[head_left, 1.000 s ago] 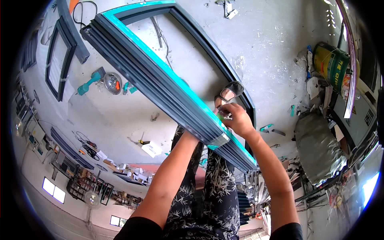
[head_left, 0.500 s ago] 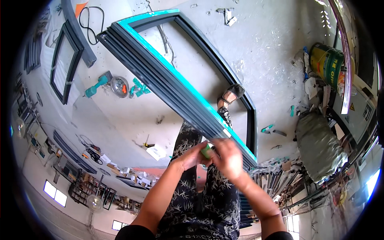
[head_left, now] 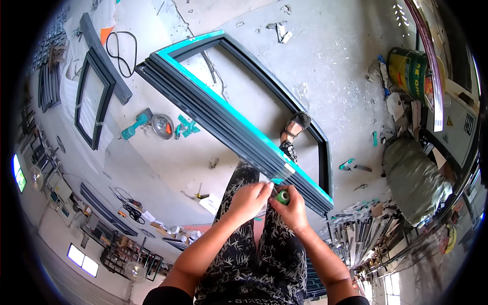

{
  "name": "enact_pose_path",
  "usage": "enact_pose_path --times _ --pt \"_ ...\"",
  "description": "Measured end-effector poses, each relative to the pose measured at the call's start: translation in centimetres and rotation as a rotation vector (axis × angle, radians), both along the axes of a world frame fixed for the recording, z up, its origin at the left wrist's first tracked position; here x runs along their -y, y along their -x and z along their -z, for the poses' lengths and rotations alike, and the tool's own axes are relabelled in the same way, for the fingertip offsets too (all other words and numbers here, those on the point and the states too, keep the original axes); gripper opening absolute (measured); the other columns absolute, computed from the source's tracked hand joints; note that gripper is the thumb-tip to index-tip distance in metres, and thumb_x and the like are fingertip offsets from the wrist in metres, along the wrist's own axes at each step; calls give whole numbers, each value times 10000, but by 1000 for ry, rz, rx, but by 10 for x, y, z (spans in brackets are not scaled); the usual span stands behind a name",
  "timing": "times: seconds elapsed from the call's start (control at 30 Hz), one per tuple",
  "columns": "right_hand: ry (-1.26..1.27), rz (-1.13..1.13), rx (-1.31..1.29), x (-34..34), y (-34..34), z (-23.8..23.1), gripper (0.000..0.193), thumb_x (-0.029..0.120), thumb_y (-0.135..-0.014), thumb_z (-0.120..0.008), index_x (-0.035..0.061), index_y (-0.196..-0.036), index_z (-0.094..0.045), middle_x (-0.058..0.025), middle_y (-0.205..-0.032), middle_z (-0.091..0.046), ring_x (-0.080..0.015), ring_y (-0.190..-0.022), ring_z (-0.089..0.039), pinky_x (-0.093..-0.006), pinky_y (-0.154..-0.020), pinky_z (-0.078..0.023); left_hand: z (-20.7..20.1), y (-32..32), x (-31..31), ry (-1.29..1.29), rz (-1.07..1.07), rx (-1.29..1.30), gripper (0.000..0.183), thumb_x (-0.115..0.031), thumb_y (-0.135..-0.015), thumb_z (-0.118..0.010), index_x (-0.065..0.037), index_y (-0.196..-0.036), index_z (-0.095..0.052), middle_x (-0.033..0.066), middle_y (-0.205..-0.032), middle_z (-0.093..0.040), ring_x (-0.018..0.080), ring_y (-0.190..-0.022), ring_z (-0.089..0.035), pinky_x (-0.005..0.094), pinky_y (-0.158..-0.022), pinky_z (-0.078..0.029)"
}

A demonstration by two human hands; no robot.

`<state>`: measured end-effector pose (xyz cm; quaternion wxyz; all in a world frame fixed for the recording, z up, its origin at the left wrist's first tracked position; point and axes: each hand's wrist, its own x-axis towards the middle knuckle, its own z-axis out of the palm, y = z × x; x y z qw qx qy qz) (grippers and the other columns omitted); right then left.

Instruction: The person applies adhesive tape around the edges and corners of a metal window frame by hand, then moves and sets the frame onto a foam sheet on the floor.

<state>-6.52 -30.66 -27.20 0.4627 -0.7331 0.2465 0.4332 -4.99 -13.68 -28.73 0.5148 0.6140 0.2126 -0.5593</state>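
A stack of dark grey window frames [head_left: 218, 127], with teal film along the top one's face, leans across in front of my legs. My right hand [head_left: 291, 211] is closed round a small green roll of tape [head_left: 282, 197], its round end facing up. Beside it, my left hand [head_left: 249, 201] is pinched shut, fingertips close to the roll; what lies between them is too small to make out. A short teal strip [head_left: 277, 181] shows just beyond my fingertips, at the near side of the stack. My foot [head_left: 295, 126] stands inside the top frame's opening.
Left of the stack, a teal power tool [head_left: 136, 124] and a round metal bowl [head_left: 162, 126] lie on the floor. Another dark frame [head_left: 95, 99] lies farther left. At right are a green-and-yellow bucket [head_left: 414, 73] and a bulky grey-green sack [head_left: 414, 175].
The green roll has passed from my left hand to my right. My left hand now pinches beside it. The view has shifted, so the frames sit slightly lower and farther right.
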Motion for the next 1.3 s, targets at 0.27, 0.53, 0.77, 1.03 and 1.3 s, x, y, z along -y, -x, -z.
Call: enact_pose_path --times 0.27,0.53,0.77,1.03,1.3 --pt "102 182 175 61 -18 28 461 184 -707 -854 5 -999 -545 -79 -815 -614 -157 -720 -586 -322 -649 -507 53 -55 43 -204 519 1140 363 -344 -920 -547 -45 -1090 -664 79 -1091 -631 243 -1147 -527 507 -1133 -210" --pt "-38 363 -51 90 -44 123 362 241 -766 -822 8 -930 -599 -10 -757 -587 -82 -624 -515 -245 -540 -442 68 -50 75 -338 533 960 294 -365 -872 -615 -82 -833 -688 51 -876 -622 202 -986 -558 472 -1069 -277" --pt "163 30 121 59 -70 108 444 330 -780 -805 -13 -953 -582 -81 -727 -597 -162 -624 -546 -314 -593 -465 87 -48 93 -576 562 975 196 -292 -742 -704 -134 -633 -668 43 -721 -620 215 -831 -586 431 -905 -377" --pt "384 -174 361 50 -65 41 439 289 -732 -812 -7 -957 -580 -205 -845 -647 -399 -744 -628 -454 -656 -501 96 -51 112 -522 746 755 211 -243 -836 -571 -152 -694 -698 50 -784 -650 201 -914 -611 419 -871 -384" --pt "176 123 266 91 -49 -36 366 139 -714 -835 27 -898 -538 -68 -767 -607 -170 -670 -604 -311 -612 -493 142 -53 118 -549 979 321 218 -169 -866 -534 -168 -903 -749 48 -1020 -723 207 -967 -676 429 -794 -452"
